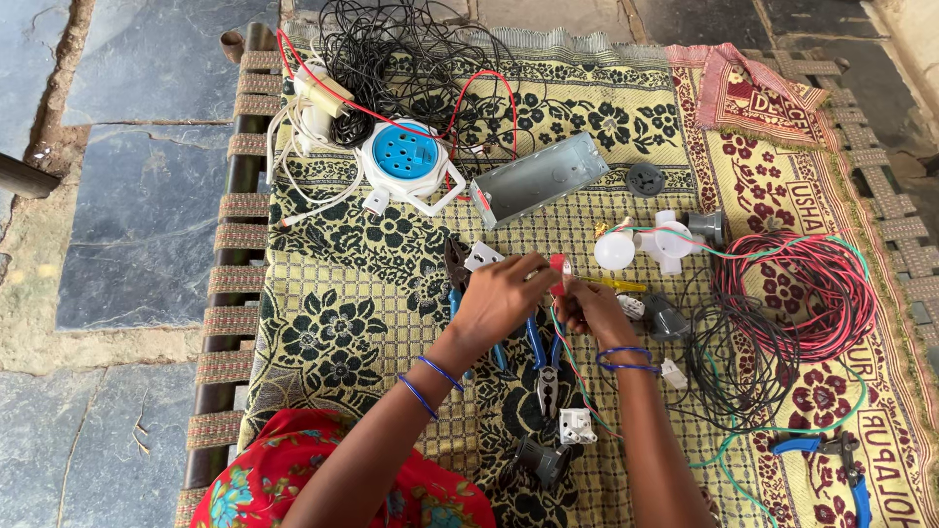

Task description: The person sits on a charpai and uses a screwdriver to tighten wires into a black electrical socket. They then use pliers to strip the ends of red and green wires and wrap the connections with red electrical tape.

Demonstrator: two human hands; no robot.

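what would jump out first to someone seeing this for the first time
Dead centre, the left hand and right hand meet over a small red piece with thin wires trailing down. Behind them lie a round white-and-blue socket box and a grey metal box on the yellow-and-black floral cloth. At the right sits a coil of red wire.

The small red piece [558, 264] is mostly hidden between the fingers of the left hand [499, 298] and the right hand [590, 311], so its shape cannot be told. The blue-handled pliers [477, 311] lie partly under the left hand. Near the right bottom corner of the yellow flowered mat [323, 293], a second blue-handled tool [841, 464] is cut off by the bottom edge. The tangled black wires [421, 49] at the mat's far edge run out of the picture.
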